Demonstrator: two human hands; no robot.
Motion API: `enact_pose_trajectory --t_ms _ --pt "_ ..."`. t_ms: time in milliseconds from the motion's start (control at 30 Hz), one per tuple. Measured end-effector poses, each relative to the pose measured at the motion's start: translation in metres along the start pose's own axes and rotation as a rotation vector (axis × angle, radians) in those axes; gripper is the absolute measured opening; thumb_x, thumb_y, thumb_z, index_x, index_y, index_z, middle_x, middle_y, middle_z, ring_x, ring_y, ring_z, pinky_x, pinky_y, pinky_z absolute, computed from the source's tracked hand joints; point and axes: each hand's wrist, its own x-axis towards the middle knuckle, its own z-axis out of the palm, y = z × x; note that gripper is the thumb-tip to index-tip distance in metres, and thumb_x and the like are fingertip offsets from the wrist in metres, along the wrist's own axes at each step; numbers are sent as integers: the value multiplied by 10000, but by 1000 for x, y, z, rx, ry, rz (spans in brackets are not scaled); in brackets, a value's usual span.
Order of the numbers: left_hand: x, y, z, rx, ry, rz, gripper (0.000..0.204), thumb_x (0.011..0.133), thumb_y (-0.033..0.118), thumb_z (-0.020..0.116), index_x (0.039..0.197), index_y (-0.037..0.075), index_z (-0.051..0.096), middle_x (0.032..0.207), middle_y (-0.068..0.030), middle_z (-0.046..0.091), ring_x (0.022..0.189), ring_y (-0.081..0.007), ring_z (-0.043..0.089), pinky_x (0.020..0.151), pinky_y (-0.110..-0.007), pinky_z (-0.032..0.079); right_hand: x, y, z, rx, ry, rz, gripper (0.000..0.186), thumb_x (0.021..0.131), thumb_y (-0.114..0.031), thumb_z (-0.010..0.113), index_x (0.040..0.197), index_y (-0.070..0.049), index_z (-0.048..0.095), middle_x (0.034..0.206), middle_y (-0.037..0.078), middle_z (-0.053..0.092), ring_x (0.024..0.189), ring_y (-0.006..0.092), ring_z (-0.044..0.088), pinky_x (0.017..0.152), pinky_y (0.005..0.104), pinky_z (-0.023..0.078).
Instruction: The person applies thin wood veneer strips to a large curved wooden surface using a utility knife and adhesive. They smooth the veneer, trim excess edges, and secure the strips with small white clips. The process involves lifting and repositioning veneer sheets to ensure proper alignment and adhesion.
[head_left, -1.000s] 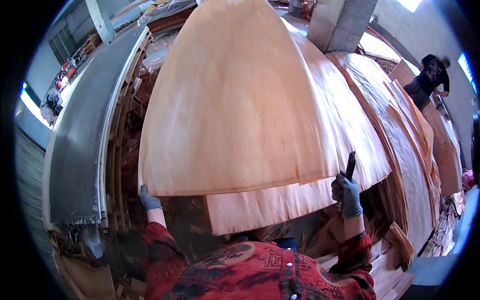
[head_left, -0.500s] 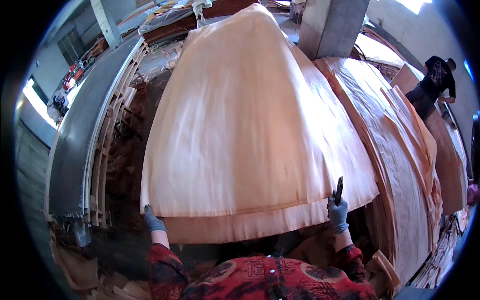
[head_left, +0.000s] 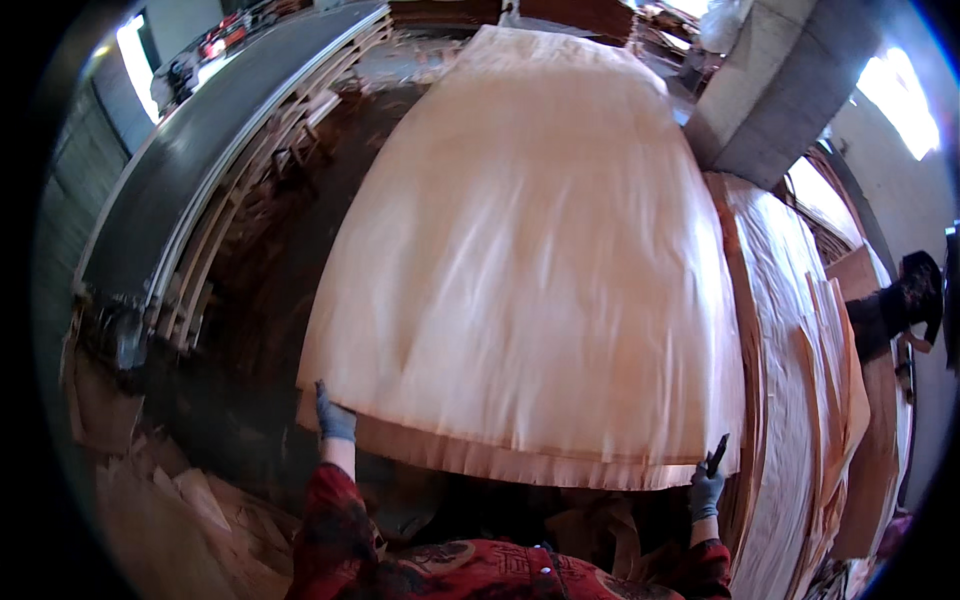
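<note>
Grey-gloved left hand [head_left: 336, 422] grips a tan sheet [head_left: 520, 290] by its edge, right hand [head_left: 706, 490] a black tool [head_left: 718, 455].

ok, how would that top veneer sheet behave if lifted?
Probably floppy: the top veneer sheet shows soft ripples across its face. Likely light for its area, since its near edge looks thin. Maybe apt to split, being so thin and broad.

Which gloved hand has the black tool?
The right hand: a black tool juts up from its grip. The left hand, at the near left corner of the top wood veneer sheet, shows no tool.
</note>
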Motion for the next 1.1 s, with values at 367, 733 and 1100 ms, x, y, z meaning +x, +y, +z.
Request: enact_pose_trajectory --t_ms 367,733,1100 --pt "-38 -82 -54 265 319 41 384 874 352 551 1179 125 496 1181 -61 543 1071 -261 532 897 -448 452 70 70 -29 -187 30 16 351 874 -174 561 1191 -25 570 603 -11 531 478 86 464 441 264 395" --pt "-59 -121 -101 325 573 -115 539 834 459 550 1236 110 468 1262 -91 492 1150 -273 470 975 -450 376 48 133 -46 -264 19 -34 440 901 -213 514 1313 -72 452 951 105 664 753 156 571 689 323 463" --pt "-61 -125 -111 342 665 -83 456 844 402 569 1190 114 499 1159 -72 568 1056 -254 541 934 -435 407 18 123 -29 -213 151 -119 434 903 -217 530 1301 -61 452 1046 100 646 863 185 594 744 322 463"
